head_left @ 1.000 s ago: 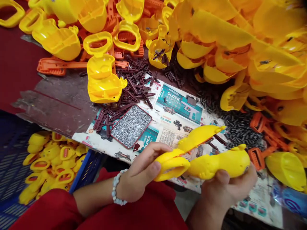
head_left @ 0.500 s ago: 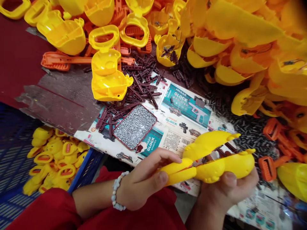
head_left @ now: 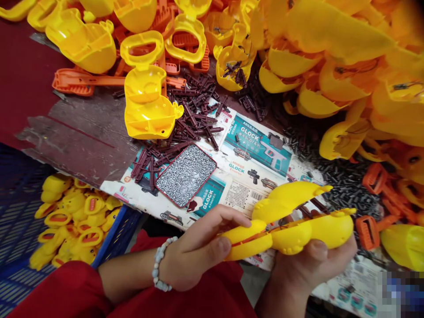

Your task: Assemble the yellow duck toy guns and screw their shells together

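Observation:
Both hands hold a yellow plastic duck toy (head_left: pixel 291 234), whose two shell halves gape apart at the body. My left hand (head_left: pixel 202 251), with a beaded bracelet at the wrist, pinches the handle end between thumb and fingers. The halves sit closer together there, with a thin orange line in the seam. My right hand (head_left: pixel 321 260) cups the lower half from beneath, thumb on its side. Dark parts show inside the gap. Just beyond lies a red-rimmed tray of small silver screws (head_left: pixel 186 174).
Brown plastic parts (head_left: pixel 195 110) are heaped behind the tray. An open duck shell half (head_left: pixel 149 106) lies beside them. Stacked yellow shells (head_left: pixel 331 44) fill the back right, near black cylindrical pieces (head_left: pixel 351 190) and orange parts (head_left: pixel 369 232). A blue crate (head_left: pixel 112 238) at left holds ducks.
The seam at the handle end has opened slightly, showing more orange between the halves. The lower half has tipped down a little. Both hands keep their hold.

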Motion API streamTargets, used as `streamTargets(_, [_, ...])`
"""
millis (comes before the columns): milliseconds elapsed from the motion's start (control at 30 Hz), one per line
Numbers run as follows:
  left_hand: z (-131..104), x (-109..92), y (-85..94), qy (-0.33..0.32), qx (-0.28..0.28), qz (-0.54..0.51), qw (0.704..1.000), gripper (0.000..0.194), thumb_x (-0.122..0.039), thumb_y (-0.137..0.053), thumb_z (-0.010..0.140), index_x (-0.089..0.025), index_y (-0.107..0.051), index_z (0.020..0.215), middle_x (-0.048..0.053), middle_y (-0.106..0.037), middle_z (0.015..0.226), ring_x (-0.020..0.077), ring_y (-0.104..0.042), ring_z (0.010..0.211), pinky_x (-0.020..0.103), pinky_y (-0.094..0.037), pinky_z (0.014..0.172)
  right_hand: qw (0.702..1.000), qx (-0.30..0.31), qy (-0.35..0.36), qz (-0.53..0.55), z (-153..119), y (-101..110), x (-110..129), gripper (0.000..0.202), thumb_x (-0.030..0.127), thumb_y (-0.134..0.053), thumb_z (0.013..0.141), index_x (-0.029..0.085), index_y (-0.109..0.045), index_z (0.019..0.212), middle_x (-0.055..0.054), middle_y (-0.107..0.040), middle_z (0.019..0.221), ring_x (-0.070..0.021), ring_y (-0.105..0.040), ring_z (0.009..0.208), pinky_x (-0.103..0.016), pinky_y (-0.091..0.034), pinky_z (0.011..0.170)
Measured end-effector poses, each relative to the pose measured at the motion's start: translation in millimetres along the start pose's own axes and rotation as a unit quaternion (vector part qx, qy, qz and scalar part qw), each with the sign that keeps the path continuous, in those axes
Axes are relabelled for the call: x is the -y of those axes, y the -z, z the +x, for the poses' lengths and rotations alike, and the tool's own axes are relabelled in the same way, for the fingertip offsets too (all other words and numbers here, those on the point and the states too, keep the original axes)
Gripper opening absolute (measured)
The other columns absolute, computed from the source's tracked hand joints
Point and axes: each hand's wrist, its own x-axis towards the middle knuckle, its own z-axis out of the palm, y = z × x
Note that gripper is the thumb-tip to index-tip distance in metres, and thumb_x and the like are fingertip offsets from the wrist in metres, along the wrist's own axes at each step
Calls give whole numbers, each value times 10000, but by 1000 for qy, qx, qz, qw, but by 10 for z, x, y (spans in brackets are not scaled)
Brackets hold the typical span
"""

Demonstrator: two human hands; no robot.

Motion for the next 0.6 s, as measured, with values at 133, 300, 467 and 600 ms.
streamTargets(133, [4,12,10,-16,2,23,1000,259,-336,-450,952,-291,-530,1194,33,-514,1103,144,-532,990,234,-439,884,1000,3,25,18,17,2,-31,635,499,-788,613,137,-461,1020,-62,-460,965,-181,-521,802,-275,-527,677])
streamTargets(300, [1,40,48,-37,11,65,997,251,-342,-419,966,-282,-495,1198,30,-492,1092,128,-493,971,221,-408,863,999,3,47,16,1,28,-86,608,404,-763,666,129,-452,1109,-100,-459,1078,-217,-544,886,-312,-531,702])
streamTargets(467, [-20,108,92,-43,-18,201,978,299,-300,-594,862,-273,-442,1118,19,-465,954,129,-475,815,239,-426,735,997,21,77,-16,-14,86,-129,621,328,-745,709,130,-438,1211,-114,-454,1194,-245,-532,1036,-350,-481,885])
streamTargets(600, [0,200,81,-108,-43,312,943,341,-204,-660,773,-267,-443,1028,19,-487,935,158,-511,847,264,-446,743,995,44,80,-47,26,126,-176,625,230,-742,727,137,-424,1256,-116,-449,1232,-257,-438,1187,-394,-344,1048])
